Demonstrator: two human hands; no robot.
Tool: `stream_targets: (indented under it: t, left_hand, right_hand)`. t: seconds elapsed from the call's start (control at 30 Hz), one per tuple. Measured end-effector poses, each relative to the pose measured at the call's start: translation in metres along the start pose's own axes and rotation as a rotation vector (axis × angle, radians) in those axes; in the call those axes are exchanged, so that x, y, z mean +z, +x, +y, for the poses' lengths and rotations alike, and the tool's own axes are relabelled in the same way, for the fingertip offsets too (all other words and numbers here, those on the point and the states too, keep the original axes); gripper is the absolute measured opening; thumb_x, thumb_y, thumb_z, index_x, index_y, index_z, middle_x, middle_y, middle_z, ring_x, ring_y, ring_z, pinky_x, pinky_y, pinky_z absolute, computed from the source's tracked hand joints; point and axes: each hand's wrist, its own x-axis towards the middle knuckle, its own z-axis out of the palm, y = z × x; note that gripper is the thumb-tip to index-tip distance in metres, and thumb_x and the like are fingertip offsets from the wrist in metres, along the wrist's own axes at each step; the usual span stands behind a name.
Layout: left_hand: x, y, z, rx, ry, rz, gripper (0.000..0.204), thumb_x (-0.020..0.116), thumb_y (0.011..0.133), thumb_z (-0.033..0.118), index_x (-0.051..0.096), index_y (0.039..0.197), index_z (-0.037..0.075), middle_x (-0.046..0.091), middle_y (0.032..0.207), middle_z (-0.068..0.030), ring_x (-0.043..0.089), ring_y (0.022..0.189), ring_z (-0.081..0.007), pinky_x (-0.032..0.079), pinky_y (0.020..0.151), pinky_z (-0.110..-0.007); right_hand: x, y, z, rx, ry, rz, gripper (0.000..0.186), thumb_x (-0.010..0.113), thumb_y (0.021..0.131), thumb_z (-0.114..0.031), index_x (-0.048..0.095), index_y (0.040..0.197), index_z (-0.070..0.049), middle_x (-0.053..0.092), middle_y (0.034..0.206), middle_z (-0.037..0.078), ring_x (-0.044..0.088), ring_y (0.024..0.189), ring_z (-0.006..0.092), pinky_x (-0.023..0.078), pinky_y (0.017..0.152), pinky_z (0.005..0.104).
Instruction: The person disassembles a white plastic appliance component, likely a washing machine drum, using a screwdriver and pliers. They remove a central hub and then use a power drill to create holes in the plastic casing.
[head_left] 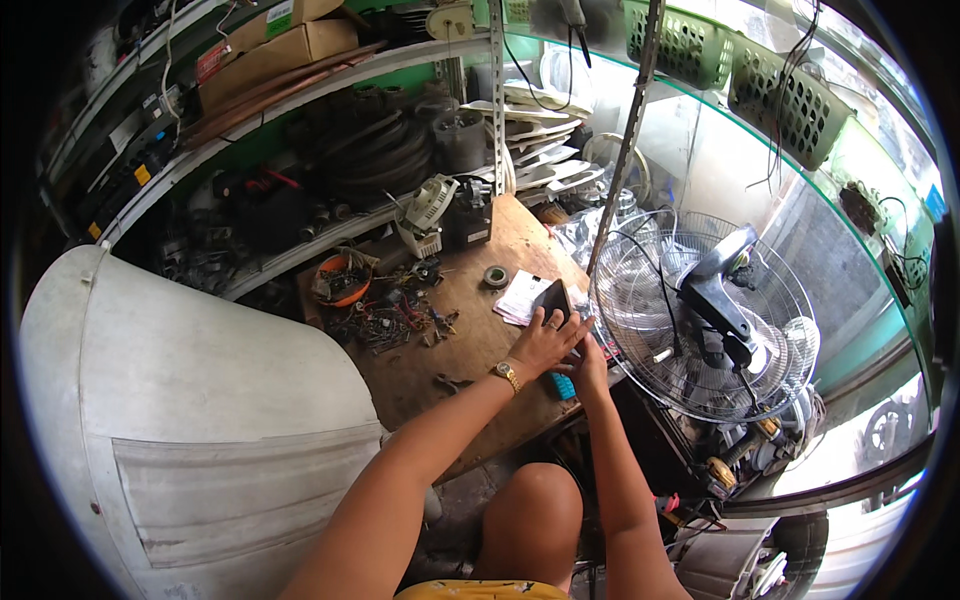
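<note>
Over the right part of the wooden workbench [485, 345], my two hands come together at the lower end of a dark, flat, phone-like thing [553, 297]. My left hand [545, 343], with a gold watch [507, 375] on its wrist, has its fingers closed against that end. Close against it, my right hand [590, 363] grips from the right side, its fingers partly hidden by the left. White papers [522, 298] lie just behind the phone-like thing. Below the hands shows a turquoise thing [563, 385] whose kind I cannot tell.
A caged fan [700, 310] stands at the right. Left on the bench are an orange bowl [345, 280], tangled small parts [385, 318] and a tape roll [495, 276]. Pliers [452, 382] lie nearer. A big white housing [220, 370] fills the left; loaded shelves [320, 235] stand behind.
</note>
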Motion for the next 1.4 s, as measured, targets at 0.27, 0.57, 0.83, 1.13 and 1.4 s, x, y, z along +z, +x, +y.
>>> stream_targets:
  t: [0.27,0.57,0.83,1.13,1.4]
  left_hand:
    - [0.004,-0.032,0.014,-0.163,-0.527,-0.055,0.074,0.050,0.087,0.007,0.015,0.152,0.014,0.036,0.142,-0.0173,0.040,0.129,-0.0329,0.034,0.103,-0.049]
    - [-0.090,-0.064,0.042,-0.701,-0.787,-0.020,0.096,0.070,0.071,0.014,0.014,0.149,0.007,0.026,0.145,-0.0260,0.032,0.132,-0.0427,0.028,0.107,-0.052]
    - [-0.168,-0.048,0.035,-0.696,-0.966,0.208,0.086,0.069,0.073,0.009,0.024,0.147,0.010,0.022,0.145,-0.0278,0.029,0.133,-0.0467,0.030,0.110,-0.049]
    - [-0.313,-0.078,0.032,-0.500,-1.025,0.197,0.075,0.068,0.077,0.008,0.034,0.144,0.014,0.023,0.147,-0.0215,0.030,0.135,-0.0418,0.035,0.107,-0.046]
    - [-0.523,-0.171,0.002,-0.528,-0.265,0.080,0.044,0.074,0.070,0.012,0.064,0.113,0.016,0.047,0.128,-0.0155,0.046,0.120,-0.0398,0.041,0.100,-0.052]
  right_hand:
    - [0.011,0.049,-0.005,-0.097,-0.360,0.029,0.042,0.053,0.093,-0.018,0.050,0.128,0.005,0.061,0.110,0.016,0.061,0.093,0.0221,0.051,0.077,0.0311]
    - [0.020,0.081,0.005,0.179,-0.227,-0.132,0.043,0.044,0.092,-0.012,0.049,0.134,-0.008,0.062,0.114,0.013,0.065,0.090,0.0240,0.056,0.063,0.0403]
    - [-0.026,0.129,0.018,-0.385,-1.054,-0.028,0.029,0.053,0.080,-0.017,0.068,0.089,0.006,0.068,0.081,0.021,0.067,0.069,0.0316,0.050,0.063,0.0433]
    - [0.070,0.050,-0.050,-0.759,-1.232,-0.148,0.031,0.060,0.085,-0.017,0.064,0.109,0.002,0.067,0.103,0.021,0.062,0.101,0.0353,0.047,0.089,0.0414]
    - [0.124,-0.105,-0.091,-0.615,-1.009,-0.432,0.026,0.058,0.090,-0.014,0.064,0.112,-0.001,0.069,0.092,0.008,0.062,0.075,0.0141,0.050,0.067,0.0305]
